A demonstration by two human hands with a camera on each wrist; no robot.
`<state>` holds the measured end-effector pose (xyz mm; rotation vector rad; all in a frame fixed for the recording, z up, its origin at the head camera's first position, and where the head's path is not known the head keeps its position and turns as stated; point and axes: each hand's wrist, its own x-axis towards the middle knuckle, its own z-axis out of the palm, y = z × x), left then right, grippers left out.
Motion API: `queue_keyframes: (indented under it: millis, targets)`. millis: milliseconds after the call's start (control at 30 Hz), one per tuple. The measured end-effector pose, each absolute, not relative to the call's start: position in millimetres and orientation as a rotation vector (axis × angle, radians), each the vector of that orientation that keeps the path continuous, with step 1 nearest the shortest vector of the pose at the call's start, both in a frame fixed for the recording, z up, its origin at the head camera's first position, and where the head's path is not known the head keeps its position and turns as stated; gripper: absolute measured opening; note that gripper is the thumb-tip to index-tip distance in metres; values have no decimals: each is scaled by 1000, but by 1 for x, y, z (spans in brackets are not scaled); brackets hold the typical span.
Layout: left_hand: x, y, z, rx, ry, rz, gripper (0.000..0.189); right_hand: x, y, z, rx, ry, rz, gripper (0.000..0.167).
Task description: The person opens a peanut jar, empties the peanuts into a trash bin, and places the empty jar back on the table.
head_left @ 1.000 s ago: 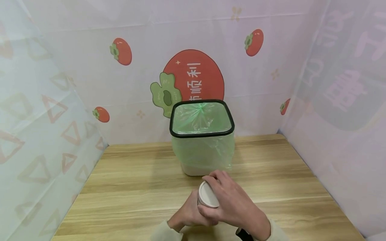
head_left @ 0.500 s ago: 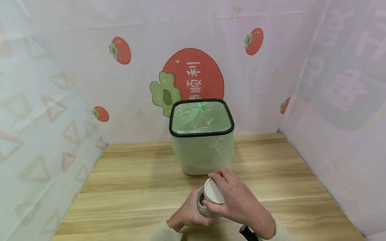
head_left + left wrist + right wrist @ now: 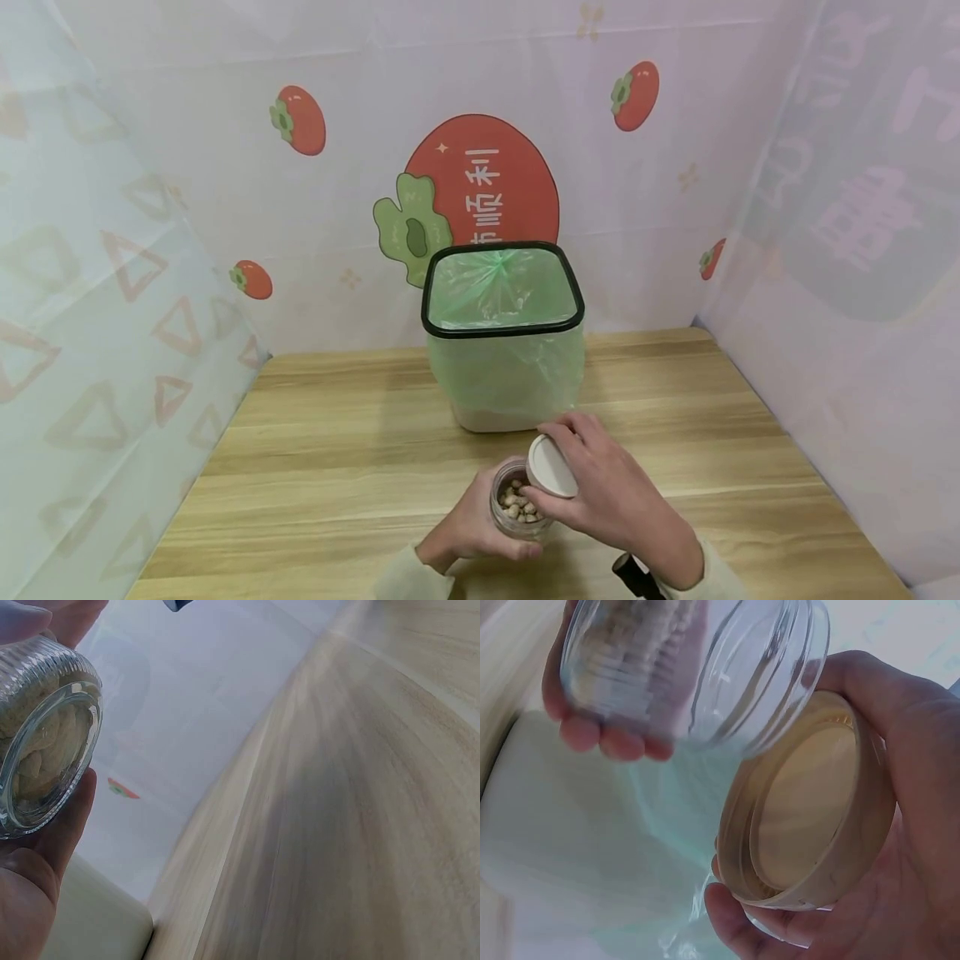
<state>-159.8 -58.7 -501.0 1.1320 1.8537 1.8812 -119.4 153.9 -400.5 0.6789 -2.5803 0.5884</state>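
My left hand [image 3: 474, 518] grips a clear ribbed jar [image 3: 517, 527] above the table, its mouth uncovered and turned up toward the head camera. Inside lie several small tan nuggets [image 3: 516, 503] that look like peanuts. Their mass also shows through the glass base of the jar [image 3: 56, 754] in the left wrist view. Just right of the mouth, my right hand [image 3: 611, 492] holds a white screw lid [image 3: 552, 467] by its rim. The right wrist view shows the hollow underside of that lid [image 3: 806, 806], close beside the jar's rim [image 3: 810, 675].
A bin [image 3: 501, 333] with a black rim and a green plastic liner stands behind the hands on the wooden table [image 3: 337, 467]. Printed cloth walls [image 3: 345, 150] enclose the table at the back and both sides.
The lid has come off the jar and moved to the right with my right hand, baring the contents. My left hand stays in nearly the same place with the jar.
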Motion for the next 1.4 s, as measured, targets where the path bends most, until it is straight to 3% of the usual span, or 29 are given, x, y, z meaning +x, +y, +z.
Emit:
queue_keyframes:
  millis: [433, 1400]
  targets:
    - [-160, -59, -504, 1161, 1846, 1918, 70, -124, 169, -409, 628, -2575, 598, 63]
    - [-161, -63, -501, 1191, 1862, 1922, 70, -143, 182, -437, 528, -2669, 622, 55]
